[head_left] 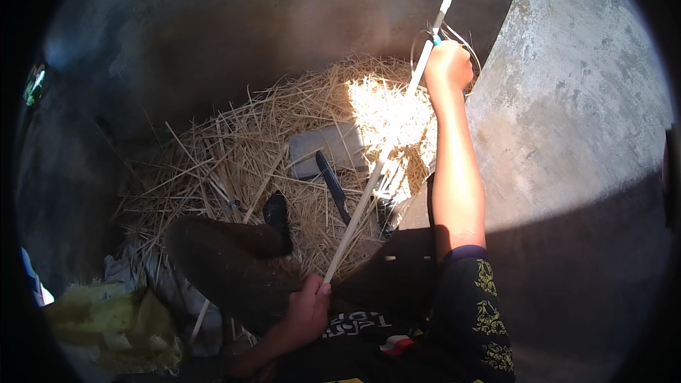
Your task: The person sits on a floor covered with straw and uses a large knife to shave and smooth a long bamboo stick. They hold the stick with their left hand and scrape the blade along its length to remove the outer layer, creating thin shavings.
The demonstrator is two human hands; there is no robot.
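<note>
A long, pale stick (360, 214), bamboo or wood, runs slantwise from my lap up past the top edge of the view. My left hand (310, 310) is closed round its near end. Farther along, my right hand (450, 67) is a closed fist against the stick, gripping a small tool of which only a teal part shows; its blade is hidden. Thin curled shavings (468, 44) stand out around that fist. Below the stick, a dark knife (331, 183) lies across the straw-like shavings, partly over a grey block (305, 154).
A wide heap of pale shavings (213, 159) covers the floor in front of me. Grey walls (567, 106) close in at the back and right. My bent legs (220, 248) lie either side of the stick. A yellow-green cloth or sack (113, 323) sits at the lower left.
</note>
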